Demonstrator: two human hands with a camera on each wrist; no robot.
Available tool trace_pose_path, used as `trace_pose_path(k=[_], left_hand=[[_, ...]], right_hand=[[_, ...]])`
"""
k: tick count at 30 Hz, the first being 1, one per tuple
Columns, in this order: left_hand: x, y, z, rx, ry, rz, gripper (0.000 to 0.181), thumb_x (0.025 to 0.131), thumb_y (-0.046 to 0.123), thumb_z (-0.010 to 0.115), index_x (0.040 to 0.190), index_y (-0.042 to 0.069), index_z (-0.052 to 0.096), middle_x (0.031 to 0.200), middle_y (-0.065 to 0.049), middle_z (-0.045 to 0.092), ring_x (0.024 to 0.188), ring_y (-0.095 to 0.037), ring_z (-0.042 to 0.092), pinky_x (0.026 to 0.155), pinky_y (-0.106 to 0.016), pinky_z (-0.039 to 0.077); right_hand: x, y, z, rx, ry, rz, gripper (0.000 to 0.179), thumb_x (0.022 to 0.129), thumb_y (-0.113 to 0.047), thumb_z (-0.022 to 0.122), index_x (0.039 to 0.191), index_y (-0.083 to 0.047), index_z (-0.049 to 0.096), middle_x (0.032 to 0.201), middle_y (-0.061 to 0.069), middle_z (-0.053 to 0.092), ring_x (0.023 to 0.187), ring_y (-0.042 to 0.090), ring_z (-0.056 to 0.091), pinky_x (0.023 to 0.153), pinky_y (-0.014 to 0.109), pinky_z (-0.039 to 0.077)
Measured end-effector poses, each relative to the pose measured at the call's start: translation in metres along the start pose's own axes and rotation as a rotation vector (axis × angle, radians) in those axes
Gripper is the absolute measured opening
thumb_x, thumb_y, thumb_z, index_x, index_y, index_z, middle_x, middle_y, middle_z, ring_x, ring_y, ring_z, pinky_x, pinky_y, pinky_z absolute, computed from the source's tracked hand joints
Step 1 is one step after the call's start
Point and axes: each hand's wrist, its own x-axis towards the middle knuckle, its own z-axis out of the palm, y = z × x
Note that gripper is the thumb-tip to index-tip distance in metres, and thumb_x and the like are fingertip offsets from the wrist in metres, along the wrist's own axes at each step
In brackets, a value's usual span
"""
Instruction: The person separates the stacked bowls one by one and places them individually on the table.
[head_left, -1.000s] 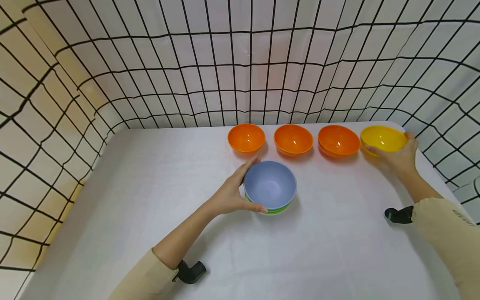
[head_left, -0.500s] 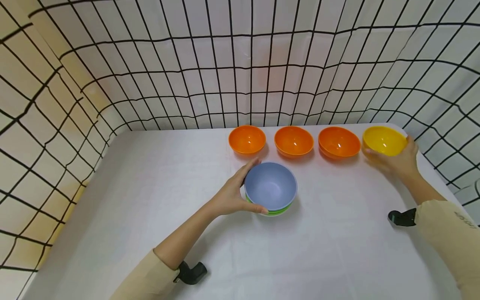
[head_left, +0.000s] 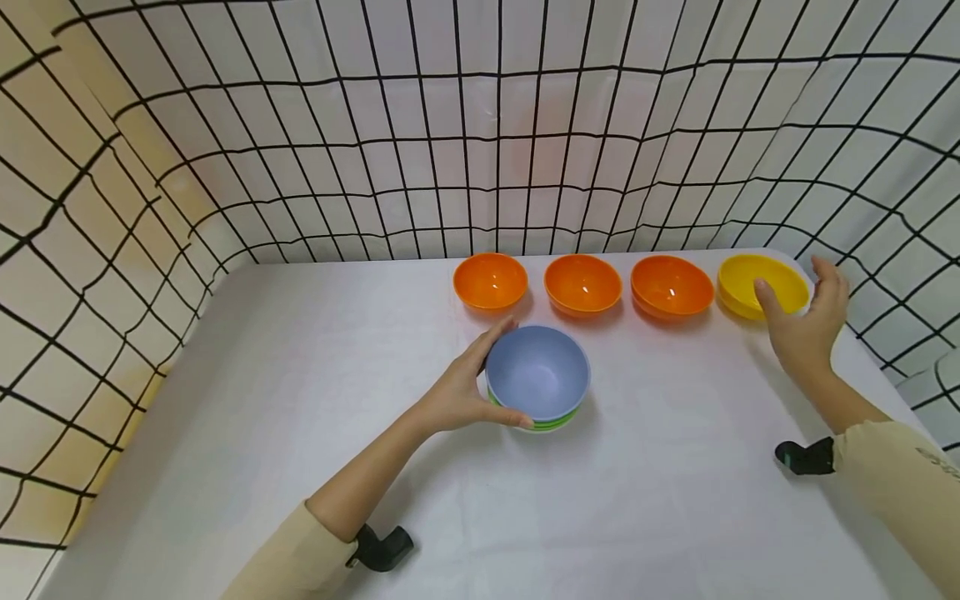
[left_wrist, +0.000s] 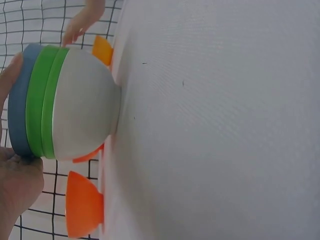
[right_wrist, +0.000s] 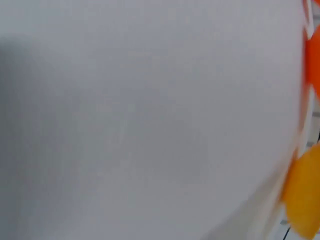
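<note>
A stack of bowls stands on the white-covered table in the middle of the head view. Its top is a blue bowl (head_left: 538,373); beneath show green rims (left_wrist: 41,100) and a white bowl (left_wrist: 82,102) at the bottom. My left hand (head_left: 467,390) grips the stack's left side, thumb at the near edge and fingers at the far edge. At the far right sits a yellow bowl (head_left: 742,283), upright. My right hand (head_left: 812,325) is beside and above it, thumb and fingers spread apart, holding nothing; it hides part of the rim. The right wrist view is blurred.
Three orange bowls, a left one (head_left: 491,282), a middle one (head_left: 582,285) and a right one (head_left: 672,287), line up with the yellow bowl along the table's back edge. A black wire grid (head_left: 499,137) rises behind and at both sides.
My right hand has let go of the yellow bowl and lifted slightly back and to the right. The bowl stays at the row's end. My left hand keeps its grip on the stack.
</note>
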Motion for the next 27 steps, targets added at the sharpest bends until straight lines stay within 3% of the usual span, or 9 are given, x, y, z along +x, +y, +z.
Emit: trace_pose_path(k=[4, 8, 17, 21, 27], left_hand=[[0.000, 0.001, -0.001, 0.013, 0.008, -0.002, 0.111, 0.061, 0.006, 0.085, 0.147, 0.007, 0.016, 0.150, -0.012, 0.026, 0.132, -0.030, 0.033, 0.108, -0.043, 0.031], [0.000, 0.001, -0.001, 0.022, 0.015, -0.007, 0.111, 0.061, 0.007, 0.085, 0.147, 0.008, 0.016, 0.150, -0.010, 0.026, 0.132, -0.029, 0.034, 0.108, -0.041, 0.031], [0.000, 0.000, -0.002, 0.024, 0.006, -0.007, 0.110, 0.062, 0.007, 0.085, 0.148, 0.007, 0.015, 0.150, -0.011, 0.025, 0.133, -0.028, 0.032, 0.108, -0.041, 0.030], [0.000, 0.001, -0.001, 0.027, 0.002, -0.010, 0.111, 0.062, 0.007, 0.085, 0.148, 0.008, 0.015, 0.150, -0.010, 0.025, 0.133, -0.028, 0.032, 0.108, -0.041, 0.030], [0.000, 0.001, -0.001, 0.020, 0.004, -0.007, 0.111, 0.061, 0.006, 0.085, 0.147, 0.007, 0.016, 0.150, -0.010, 0.026, 0.133, -0.027, 0.033, 0.109, -0.039, 0.030]], right_hand=[[-0.015, -0.038, 0.013, 0.207, 0.011, -0.135, 0.054, 0.084, -0.021, 0.064, 0.133, -0.008, 0.045, 0.125, -0.009, 0.042, 0.122, 0.013, 0.037, 0.111, 0.024, 0.025], [-0.033, -0.075, 0.025, 0.358, -0.069, -0.170, 0.049, 0.085, -0.014, 0.059, 0.131, -0.004, 0.046, 0.127, -0.006, 0.043, 0.124, 0.018, 0.037, 0.112, 0.030, 0.024], [-0.055, -0.105, 0.044, 0.733, -0.200, -0.229, 0.047, 0.084, 0.003, 0.051, 0.130, 0.004, 0.043, 0.132, 0.010, 0.042, 0.130, 0.026, 0.032, 0.112, 0.029, 0.021], [-0.065, -0.112, 0.047, 0.703, -0.251, -0.296, 0.046, 0.084, 0.003, 0.049, 0.130, 0.006, 0.043, 0.132, 0.009, 0.043, 0.128, 0.025, 0.034, 0.112, 0.030, 0.023], [-0.080, -0.122, 0.053, 0.505, -0.424, -0.452, 0.051, 0.086, 0.000, 0.055, 0.133, 0.009, 0.039, 0.138, 0.007, 0.043, 0.129, 0.021, 0.036, 0.109, 0.026, 0.027]])
